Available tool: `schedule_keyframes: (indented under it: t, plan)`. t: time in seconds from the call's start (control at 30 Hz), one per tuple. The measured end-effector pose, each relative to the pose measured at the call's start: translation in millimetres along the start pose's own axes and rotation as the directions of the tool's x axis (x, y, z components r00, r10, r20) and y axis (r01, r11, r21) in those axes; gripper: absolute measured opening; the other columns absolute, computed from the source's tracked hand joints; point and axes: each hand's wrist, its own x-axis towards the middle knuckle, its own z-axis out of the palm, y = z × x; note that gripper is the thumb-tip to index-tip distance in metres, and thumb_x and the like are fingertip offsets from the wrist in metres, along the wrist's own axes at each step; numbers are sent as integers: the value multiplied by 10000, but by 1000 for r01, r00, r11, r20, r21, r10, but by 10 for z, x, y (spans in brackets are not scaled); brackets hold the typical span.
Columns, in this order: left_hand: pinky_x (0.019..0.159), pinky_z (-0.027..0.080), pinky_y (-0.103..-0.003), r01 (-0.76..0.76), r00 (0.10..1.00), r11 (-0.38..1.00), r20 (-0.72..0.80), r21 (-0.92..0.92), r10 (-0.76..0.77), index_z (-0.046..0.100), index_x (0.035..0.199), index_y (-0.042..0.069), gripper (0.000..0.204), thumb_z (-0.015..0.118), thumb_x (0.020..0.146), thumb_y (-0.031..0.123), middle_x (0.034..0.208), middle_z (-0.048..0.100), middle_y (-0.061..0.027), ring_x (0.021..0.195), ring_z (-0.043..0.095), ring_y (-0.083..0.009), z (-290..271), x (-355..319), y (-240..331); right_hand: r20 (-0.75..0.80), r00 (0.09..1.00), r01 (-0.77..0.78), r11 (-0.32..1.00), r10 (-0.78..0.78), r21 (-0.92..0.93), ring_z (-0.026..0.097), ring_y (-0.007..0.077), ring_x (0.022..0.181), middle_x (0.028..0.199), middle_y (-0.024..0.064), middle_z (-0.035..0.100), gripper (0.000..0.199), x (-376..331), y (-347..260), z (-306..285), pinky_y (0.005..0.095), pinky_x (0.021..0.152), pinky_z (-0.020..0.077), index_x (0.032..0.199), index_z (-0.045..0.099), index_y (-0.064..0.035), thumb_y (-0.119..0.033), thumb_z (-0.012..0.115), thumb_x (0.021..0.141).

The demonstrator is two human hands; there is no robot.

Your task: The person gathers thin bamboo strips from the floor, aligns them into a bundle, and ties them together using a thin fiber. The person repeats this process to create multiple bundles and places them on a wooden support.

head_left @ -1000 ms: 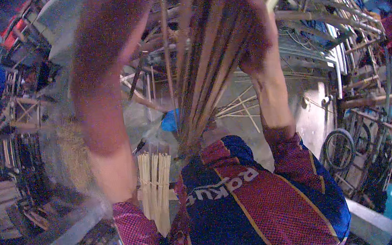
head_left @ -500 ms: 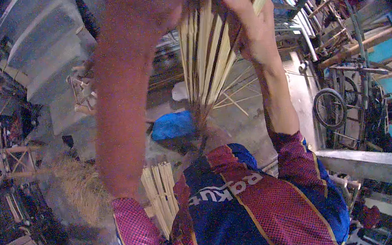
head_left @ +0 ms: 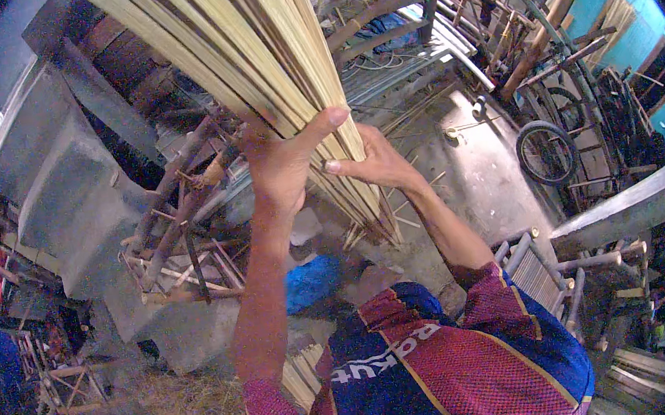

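Observation:
A thick bundle of long, pale split-bamboo strips [head_left: 248, 45] slants from the upper left down toward my body, spread wide at the far end and narrow and darker at the near end. My left hand [head_left: 280, 164] is wrapped round its left side, thumb lying across the top. Slightly nearer me, my right hand [head_left: 380, 161] grips the right side, its thumb pressed over the strips. Both hands are closed on the bundle, and most of the left fingers are hidden. Its near end is close to the floor, where loose strips lie.
A blue plastic bag [head_left: 312, 282] lies left of the bundle's near end. Another bunch of strips [head_left: 306, 370] sits by my left arm, near straw-like shavings [head_left: 184, 413]. A bamboo frame [head_left: 183, 265] stands left; a wheel [head_left: 546, 152] and a slatted bamboo piece [head_left: 534, 266] are right.
Both hands have come lower and nearer me along the bundle. The bundle now leans toward the upper left instead of the upper right, and the view has shifted.

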Motion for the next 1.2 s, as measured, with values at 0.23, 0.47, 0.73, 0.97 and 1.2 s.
schedule_keyframes:
  t: [0.23,0.47,0.73,0.97,1.2]
  plan:
    - [737,561,-309,278,960,960,-30,-34,-279,637,1078,-49,472,861,696,113,1008,692,-119,843,681,-169,558,366,-1200,-67,967,-252,963,247,-91,645,226,1007,1103,131,687,621,-43,870,-945,384,905,500,1230,618,-26,-422,784,780]
    - [862,536,-364,530,846,848,-60,-16,-530,566,1202,-23,614,866,694,145,1108,652,-129,985,643,-244,951,759,-2699,-78,956,-281,959,284,39,639,204,1011,1101,115,685,620,48,2250,-1751,378,888,505,1244,608,-31,-392,798,777]
    - [864,509,-360,670,740,729,-54,140,-670,573,1228,-24,661,843,739,330,1148,643,-124,1021,630,-226,724,1046,-4252,101,755,-652,729,647,207,631,184,942,1067,77,673,602,303,3238,-2148,358,844,516,1286,556,-28,-344,779,825]
    - [957,461,-392,584,806,748,-115,317,-581,518,1325,0,746,717,823,515,1214,613,-160,1122,584,-286,647,1300,-4589,-27,761,-649,759,649,-54,618,207,1047,1142,114,664,635,583,4281,-2126,375,910,497,1310,524,7,-325,767,826]
    - [1095,354,-405,727,686,683,-107,68,-720,174,1537,98,895,610,896,545,1505,354,-80,1340,373,-277,475,1298,-5079,-91,859,-455,833,503,315,560,202,1148,1260,123,604,673,557,4347,-2048,370,985,457,1387,431,-7,-284,739,856]
